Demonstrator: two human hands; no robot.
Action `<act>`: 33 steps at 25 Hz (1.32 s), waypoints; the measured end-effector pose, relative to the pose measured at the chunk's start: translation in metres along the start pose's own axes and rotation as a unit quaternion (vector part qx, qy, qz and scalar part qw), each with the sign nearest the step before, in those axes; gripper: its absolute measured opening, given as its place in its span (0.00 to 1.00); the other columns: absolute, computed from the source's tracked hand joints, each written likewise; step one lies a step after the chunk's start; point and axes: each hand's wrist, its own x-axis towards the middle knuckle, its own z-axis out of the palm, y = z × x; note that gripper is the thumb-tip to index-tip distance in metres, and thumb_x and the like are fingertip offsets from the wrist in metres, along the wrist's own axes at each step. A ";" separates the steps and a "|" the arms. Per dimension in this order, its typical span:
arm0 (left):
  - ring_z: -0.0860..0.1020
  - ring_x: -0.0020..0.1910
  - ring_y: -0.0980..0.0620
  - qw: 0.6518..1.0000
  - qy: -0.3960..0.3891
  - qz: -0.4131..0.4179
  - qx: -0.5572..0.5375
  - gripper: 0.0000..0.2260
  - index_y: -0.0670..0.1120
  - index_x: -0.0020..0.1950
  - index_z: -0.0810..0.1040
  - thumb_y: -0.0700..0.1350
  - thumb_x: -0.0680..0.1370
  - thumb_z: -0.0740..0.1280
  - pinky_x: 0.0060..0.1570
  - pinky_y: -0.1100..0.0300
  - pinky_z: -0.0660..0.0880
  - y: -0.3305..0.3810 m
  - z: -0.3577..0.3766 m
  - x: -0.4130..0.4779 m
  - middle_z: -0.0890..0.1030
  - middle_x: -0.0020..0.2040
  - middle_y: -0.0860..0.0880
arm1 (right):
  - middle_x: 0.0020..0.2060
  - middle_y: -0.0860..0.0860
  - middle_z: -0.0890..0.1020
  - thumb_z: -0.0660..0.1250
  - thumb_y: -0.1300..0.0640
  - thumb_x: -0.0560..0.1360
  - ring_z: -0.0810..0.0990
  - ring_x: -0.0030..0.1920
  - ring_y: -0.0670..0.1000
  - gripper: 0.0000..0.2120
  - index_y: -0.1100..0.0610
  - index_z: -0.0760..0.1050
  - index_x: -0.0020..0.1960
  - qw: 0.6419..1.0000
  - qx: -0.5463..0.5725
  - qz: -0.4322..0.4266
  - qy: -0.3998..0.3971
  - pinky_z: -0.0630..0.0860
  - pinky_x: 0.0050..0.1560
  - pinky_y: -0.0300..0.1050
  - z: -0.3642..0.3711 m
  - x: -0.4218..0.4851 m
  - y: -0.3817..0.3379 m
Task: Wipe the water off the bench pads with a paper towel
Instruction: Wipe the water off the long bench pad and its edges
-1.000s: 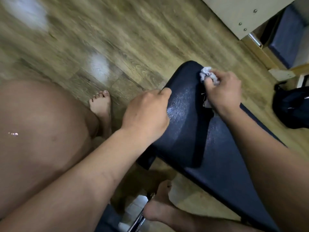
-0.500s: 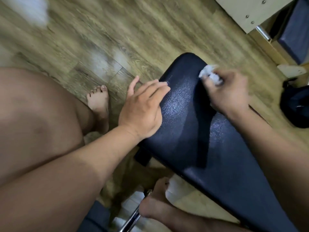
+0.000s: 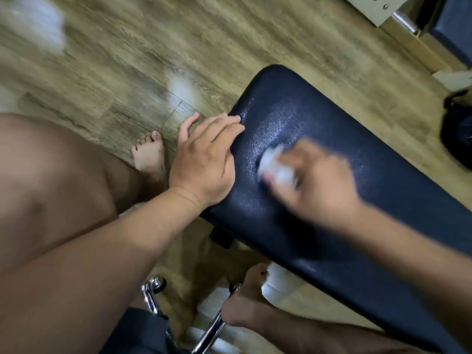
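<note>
A dark blue padded bench pad (image 3: pixel 293 103) runs from the middle of the view down to the lower right, its surface glistening with fine droplets. My right hand (image 3: pixel 319 182), blurred by motion, presses a crumpled white paper towel (image 3: pixel 275 164) onto the middle of the pad. My left hand (image 3: pixel 204 159) lies flat with fingers spread on the pad's left edge, holding nothing.
Wooden floor (image 3: pixel 178 47) surrounds the bench. My bare feet (image 3: pixel 149 154) stand to the left of and beneath the pad. Chrome frame tubes (image 3: pixel 153 295) show at the bottom. A black bag (image 3: pixel 457 131) lies at the right edge, and a cabinet with another blue pad (image 3: pixel 454 24) is at the top right.
My right hand has swept the paper towel from the pad's far end back toward the middle. My left hand has flattened and slid a little along the edge.
</note>
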 end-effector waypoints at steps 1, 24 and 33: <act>0.77 0.64 0.48 1.000 0.002 0.000 0.003 0.20 0.44 0.59 0.81 0.40 0.72 0.57 0.68 0.41 0.62 0.000 0.000 -0.001 0.80 0.63 0.49 | 0.40 0.48 0.75 0.64 0.43 0.74 0.79 0.35 0.54 0.12 0.47 0.79 0.52 0.993 0.019 -0.105 -0.045 0.72 0.29 0.44 0.006 -0.028 -0.019; 0.77 0.57 0.42 0.999 0.010 0.022 0.032 0.20 0.43 0.58 0.79 0.40 0.69 0.57 0.60 0.46 0.68 -0.002 0.007 0.001 0.79 0.62 0.47 | 0.35 0.50 0.78 0.64 0.46 0.76 0.79 0.32 0.55 0.07 0.47 0.76 0.49 0.999 -0.010 -0.051 0.014 0.70 0.30 0.41 -0.016 -0.039 0.014; 0.77 0.57 0.41 0.999 0.007 0.012 0.031 0.20 0.43 0.57 0.79 0.40 0.69 0.58 0.58 0.47 0.69 -0.001 0.008 0.002 0.79 0.61 0.46 | 0.39 0.48 0.80 0.62 0.42 0.75 0.82 0.38 0.52 0.11 0.43 0.80 0.51 0.995 0.057 -0.058 -0.063 0.78 0.33 0.49 -0.010 -0.064 0.017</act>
